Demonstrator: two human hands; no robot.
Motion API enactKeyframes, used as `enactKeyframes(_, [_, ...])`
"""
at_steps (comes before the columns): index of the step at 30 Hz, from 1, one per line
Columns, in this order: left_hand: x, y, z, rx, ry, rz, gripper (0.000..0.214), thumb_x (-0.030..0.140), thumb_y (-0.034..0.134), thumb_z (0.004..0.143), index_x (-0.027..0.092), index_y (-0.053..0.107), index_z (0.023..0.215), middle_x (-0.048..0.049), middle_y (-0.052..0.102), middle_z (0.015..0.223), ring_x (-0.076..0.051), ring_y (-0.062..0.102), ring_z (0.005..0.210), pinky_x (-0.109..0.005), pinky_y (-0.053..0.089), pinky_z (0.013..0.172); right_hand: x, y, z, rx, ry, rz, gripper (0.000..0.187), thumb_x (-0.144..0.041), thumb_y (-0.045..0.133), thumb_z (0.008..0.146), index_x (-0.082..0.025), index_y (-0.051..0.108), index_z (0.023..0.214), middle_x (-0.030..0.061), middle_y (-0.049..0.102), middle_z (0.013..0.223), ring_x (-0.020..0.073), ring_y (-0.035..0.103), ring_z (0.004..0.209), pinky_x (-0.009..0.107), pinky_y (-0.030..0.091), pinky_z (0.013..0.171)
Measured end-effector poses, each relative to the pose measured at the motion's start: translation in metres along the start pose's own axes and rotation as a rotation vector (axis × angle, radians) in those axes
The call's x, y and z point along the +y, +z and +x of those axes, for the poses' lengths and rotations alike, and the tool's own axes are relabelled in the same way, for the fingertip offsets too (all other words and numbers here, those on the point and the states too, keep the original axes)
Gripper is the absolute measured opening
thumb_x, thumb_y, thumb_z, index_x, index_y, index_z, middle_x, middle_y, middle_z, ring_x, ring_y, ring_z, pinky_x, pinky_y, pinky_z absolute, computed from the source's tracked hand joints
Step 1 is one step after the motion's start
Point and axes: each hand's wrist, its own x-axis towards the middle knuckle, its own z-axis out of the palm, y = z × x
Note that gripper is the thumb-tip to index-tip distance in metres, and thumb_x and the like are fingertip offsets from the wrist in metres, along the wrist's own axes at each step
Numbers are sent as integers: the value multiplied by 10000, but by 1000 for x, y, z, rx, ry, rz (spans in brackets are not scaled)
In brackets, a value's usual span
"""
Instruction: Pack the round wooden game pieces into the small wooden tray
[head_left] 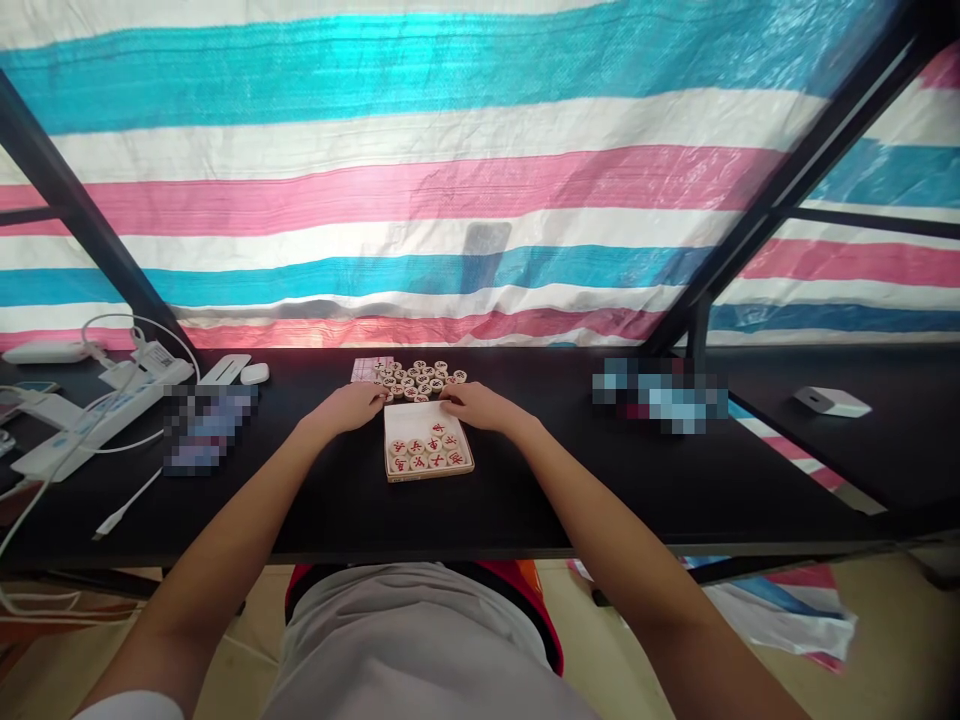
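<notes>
A shallow cardboard box (430, 478) stands in front of me, with several round Chinese chess pieces marked in red lying in rows at its near side. Its far part shows a bare white bottom. Beyond it, loose Chinese chess pieces (424, 376) with dark marks lie in a cluster. My left hand (354, 407) is at the cluster's left side, its fingers closed at a piece by the box's far left corner. At the far right corner rests my right hand (482, 407), thumb and fingers slightly apart, close to both box and cluster.
A printed card (365, 369) lies left of the pieces. Further left are a blurred phone (211, 430), a white cable (129, 504) and a power strip (97, 425). A blurred item (660, 392) and a white adapter (832, 402) lie right. Striped sheeting (420, 190) hangs behind the black table (600, 500).
</notes>
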Motion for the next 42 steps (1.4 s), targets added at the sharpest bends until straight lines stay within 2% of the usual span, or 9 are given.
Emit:
enactKeyframes(4, [4, 0, -3, 46, 3, 19, 415, 302, 283, 924, 269, 522, 1261, -38, 557, 1308, -252, 539, 1156, -372, 438, 927, 3, 4, 2, 22, -39, -10, 245, -237, 473, 880, -159, 641, 1041, 86, 638, 980, 189, 576, 871, 265, 410, 755])
enactKeyframes(8, [7, 2, -4, 41, 67, 13, 400, 283, 272, 919, 278, 586, 1166, 0, 605, 1242, -213, 570, 1100, -320, 450, 912, 5, 11, 4, 76, -138, 8, 394, -101, 425, 849, -191, 589, 1196, 85, 563, 1068, 175, 537, 964, 284, 394, 868])
enactKeyframes(11, [5, 4, -2, 18, 95, 23, 396, 267, 288, 905, 260, 611, 1135, -8, 619, 1219, -211, 575, 1084, -313, 449, 913, 6, 16, 6, 71, -186, -5, 482, -47, 387, 831, -205, 576, 1245, 84, 534, 1043, 170, 515, 968, 287, 384, 891])
enactKeyframes(17, [3, 5, 0, 7, 80, 49, 399, 261, 304, 902, 249, 616, 1149, -22, 607, 1240, -218, 564, 1104, -317, 452, 913, 6, 16, 8, 61, -185, -14, 477, -46, 409, 817, -183, 591, 1237, 86, 550, 993, 177, 513, 953, 291, 380, 899])
enactKeyframes(21, [5, 4, -1, 36, 47, 35, 398, 248, 306, 904, 273, 611, 1158, -7, 605, 1245, -224, 569, 1101, -331, 454, 912, 6, 15, 7, 90, -167, -30, 412, -83, 427, 834, -163, 608, 1195, 99, 572, 1026, 190, 523, 989, 288, 382, 902])
enactKeyframes(25, [4, 6, -1, 76, 69, 26, 391, 265, 305, 913, 280, 605, 1163, -13, 615, 1224, -228, 578, 1080, -328, 462, 887, 6, 15, 7, 100, -116, -67, 357, -135, 440, 856, -159, 614, 1168, 106, 587, 1071, 197, 540, 1011, 280, 391, 891])
enactKeyframes(32, [5, 7, -1, 137, 193, -54, 385, 345, 294, 935, 269, 592, 1166, -32, 614, 1153, -207, 577, 1031, -309, 448, 881, 7, 16, 8, 76, -39, -105, 383, -186, 445, 866, -149, 571, 1226, 121, 605, 1160, 219, 557, 1057, 295, 395, 909])
enactKeyframes(37, [5, 10, -1, 145, 300, -85, 359, 388, 388, 908, 235, 605, 1150, -56, 576, 1146, -212, 537, 1069, -325, 420, 933, 6, 14, 7, 51, -13, -117, 412, -203, 444, 870, -146, 546, 1264, 128, 616, 1176, 231, 568, 1058, 302, 403, 897])
enactKeyframes(42, [18, 10, -5, 202, 451, -115, 286, 381, 509, 856, 246, 664, 1054, -58, 525, 1216, -232, 476, 1143, -357, 378, 1001, 5, 12, 6, 48, -21, -98, 426, -197, 449, 857, -143, 549, 1267, 125, 623, 1167, 228, 577, 1041, 293, 410, 883])
